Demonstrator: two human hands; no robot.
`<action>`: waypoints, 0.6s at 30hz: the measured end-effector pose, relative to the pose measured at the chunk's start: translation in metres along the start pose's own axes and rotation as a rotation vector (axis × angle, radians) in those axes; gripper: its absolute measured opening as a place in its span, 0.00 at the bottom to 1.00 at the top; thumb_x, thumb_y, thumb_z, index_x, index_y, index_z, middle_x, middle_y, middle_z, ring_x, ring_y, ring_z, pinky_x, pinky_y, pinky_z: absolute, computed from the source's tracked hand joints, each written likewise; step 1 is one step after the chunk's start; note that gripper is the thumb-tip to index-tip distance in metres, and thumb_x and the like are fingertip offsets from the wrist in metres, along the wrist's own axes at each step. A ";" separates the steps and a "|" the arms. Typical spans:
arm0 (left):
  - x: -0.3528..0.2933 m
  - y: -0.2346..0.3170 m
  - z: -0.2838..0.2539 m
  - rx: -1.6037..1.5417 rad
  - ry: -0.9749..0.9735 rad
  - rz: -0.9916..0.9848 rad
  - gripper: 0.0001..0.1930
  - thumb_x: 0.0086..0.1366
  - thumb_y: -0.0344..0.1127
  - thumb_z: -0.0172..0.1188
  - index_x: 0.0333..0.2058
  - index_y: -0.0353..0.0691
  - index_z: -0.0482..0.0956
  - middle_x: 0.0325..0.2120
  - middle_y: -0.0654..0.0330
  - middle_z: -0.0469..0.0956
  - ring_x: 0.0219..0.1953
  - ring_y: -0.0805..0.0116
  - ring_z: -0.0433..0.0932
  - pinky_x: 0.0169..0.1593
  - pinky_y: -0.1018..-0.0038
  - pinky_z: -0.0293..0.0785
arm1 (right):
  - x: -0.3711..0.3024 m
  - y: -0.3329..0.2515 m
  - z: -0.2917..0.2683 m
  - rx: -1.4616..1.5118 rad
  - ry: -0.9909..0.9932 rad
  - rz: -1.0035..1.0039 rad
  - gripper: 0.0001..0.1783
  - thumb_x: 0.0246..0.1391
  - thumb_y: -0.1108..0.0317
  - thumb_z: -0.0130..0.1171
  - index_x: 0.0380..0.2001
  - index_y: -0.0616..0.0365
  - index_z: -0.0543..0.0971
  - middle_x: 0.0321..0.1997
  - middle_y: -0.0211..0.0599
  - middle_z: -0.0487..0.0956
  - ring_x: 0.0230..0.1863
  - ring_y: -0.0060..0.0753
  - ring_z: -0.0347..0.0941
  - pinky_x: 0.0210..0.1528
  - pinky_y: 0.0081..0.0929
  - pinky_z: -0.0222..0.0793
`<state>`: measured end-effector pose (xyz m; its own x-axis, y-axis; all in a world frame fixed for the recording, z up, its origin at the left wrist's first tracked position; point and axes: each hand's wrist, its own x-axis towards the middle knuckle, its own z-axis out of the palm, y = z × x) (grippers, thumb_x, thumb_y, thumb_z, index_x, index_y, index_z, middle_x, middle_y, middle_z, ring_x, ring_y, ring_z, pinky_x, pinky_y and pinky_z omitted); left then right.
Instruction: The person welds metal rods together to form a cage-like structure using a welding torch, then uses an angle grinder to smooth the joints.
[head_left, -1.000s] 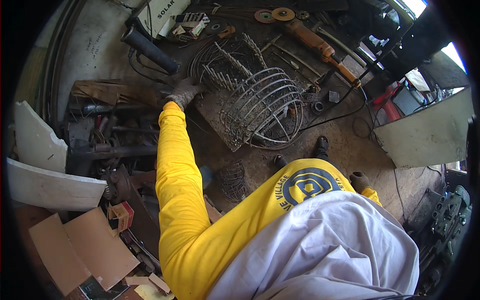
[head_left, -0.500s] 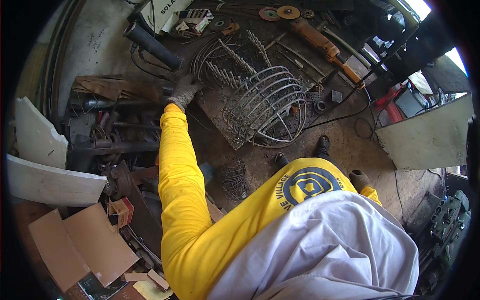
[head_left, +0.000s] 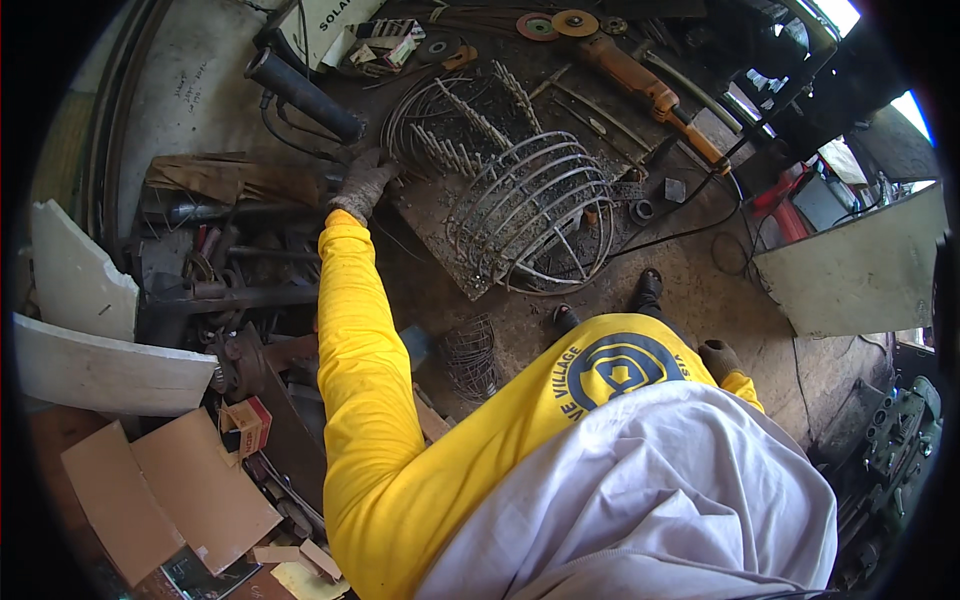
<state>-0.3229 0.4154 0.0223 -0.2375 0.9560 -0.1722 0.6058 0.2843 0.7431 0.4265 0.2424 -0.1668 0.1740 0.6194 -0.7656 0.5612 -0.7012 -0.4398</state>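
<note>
My left hand, in a dirty grey work glove, reaches forward to the left edge of a metal work plate. Its fingertips blend into the dark clutter, so what they touch is unclear. Just beyond it ends a dark cylindrical tool with a cord. A curved cage of bent metal rods rests on the plate, right of that hand. Behind the cage stand rows of short twisted rods. My right hand, in a dark glove, hangs low by my right side, away from the work; its fingers are mostly hidden.
An orange angle grinder lies behind the cage, near grinding discs. Scrap metal and cardboard crowd the left. A coil of wire sits on the floor. A pale panel leans at the right.
The left hand's fingers have shifted slightly at the plate's edge. The view has moved a little; the right hand and the cage stay in place.
</note>
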 end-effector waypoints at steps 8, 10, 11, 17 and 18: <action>-0.013 0.017 0.003 -0.029 0.038 0.032 0.10 0.62 0.36 0.61 0.37 0.36 0.80 0.27 0.56 0.80 0.30 0.67 0.76 0.37 0.70 0.70 | -0.005 -0.004 0.000 -0.007 0.002 -0.020 0.29 0.56 0.59 0.62 0.56 0.66 0.75 0.49 0.50 0.82 0.45 0.40 0.81 0.45 0.32 0.78; -0.019 0.019 0.002 -0.049 0.044 0.027 0.09 0.62 0.36 0.61 0.37 0.36 0.80 0.26 0.57 0.80 0.28 0.68 0.76 0.36 0.70 0.71 | -0.007 -0.007 0.001 0.018 0.003 -0.007 0.29 0.56 0.59 0.62 0.56 0.66 0.75 0.50 0.50 0.82 0.46 0.40 0.81 0.45 0.32 0.77; -0.021 0.022 0.002 -0.060 0.045 0.026 0.09 0.62 0.36 0.61 0.37 0.37 0.80 0.26 0.57 0.80 0.27 0.68 0.76 0.35 0.70 0.71 | -0.009 -0.009 0.001 0.031 0.005 0.000 0.29 0.56 0.59 0.62 0.56 0.66 0.75 0.50 0.50 0.82 0.47 0.40 0.81 0.45 0.32 0.77; -0.021 0.015 0.007 -0.121 0.068 -0.046 0.09 0.63 0.35 0.60 0.39 0.37 0.80 0.25 0.62 0.79 0.26 0.70 0.75 0.33 0.71 0.70 | -0.010 -0.012 -0.002 -0.164 0.043 0.005 0.27 0.55 0.56 0.61 0.54 0.62 0.78 0.54 0.50 0.81 0.55 0.45 0.77 0.56 0.33 0.72; -0.018 0.012 0.010 -0.152 0.089 -0.006 0.09 0.63 0.35 0.60 0.39 0.38 0.80 0.25 0.63 0.79 0.26 0.71 0.75 0.33 0.72 0.70 | -0.010 -0.011 -0.002 -0.131 0.044 0.017 0.27 0.55 0.55 0.62 0.54 0.62 0.79 0.53 0.49 0.81 0.55 0.45 0.77 0.56 0.33 0.72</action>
<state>-0.3041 0.4019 0.0276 -0.3112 0.9423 -0.1238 0.4838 0.2692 0.8327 0.4202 0.2445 -0.1529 0.2175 0.6247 -0.7499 0.6579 -0.6614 -0.3601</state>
